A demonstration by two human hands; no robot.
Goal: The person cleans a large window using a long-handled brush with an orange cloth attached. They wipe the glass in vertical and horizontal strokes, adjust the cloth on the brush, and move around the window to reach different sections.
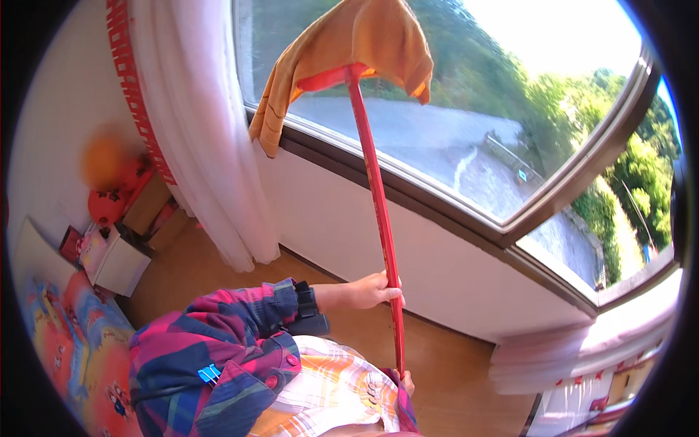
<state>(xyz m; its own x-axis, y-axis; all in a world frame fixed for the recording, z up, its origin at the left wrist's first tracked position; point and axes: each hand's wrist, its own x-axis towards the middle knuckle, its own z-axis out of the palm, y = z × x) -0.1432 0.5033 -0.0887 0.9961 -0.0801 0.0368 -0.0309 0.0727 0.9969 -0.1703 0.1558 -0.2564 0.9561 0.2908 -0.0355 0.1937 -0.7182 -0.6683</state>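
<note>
A long red mop pole (376, 189) rises from my lap up to the window pane (466, 131). An orange cloth (349, 51) is draped over the red mop head and rests against the glass at the upper left of the pane. My left hand (373, 290) grips the pole at mid-length, its plaid sleeve and a black wrist device behind it. My right hand (405, 380) holds the pole's lower end; only the fingers show past a plaid cuff.
A white curtain (211, 146) hangs left of the window. Below the dark window frame (437, 204) runs a white wall above a wooden floor (451, 371). A white box (116, 262), orange toys and a colourful mat (73, 349) lie at the left.
</note>
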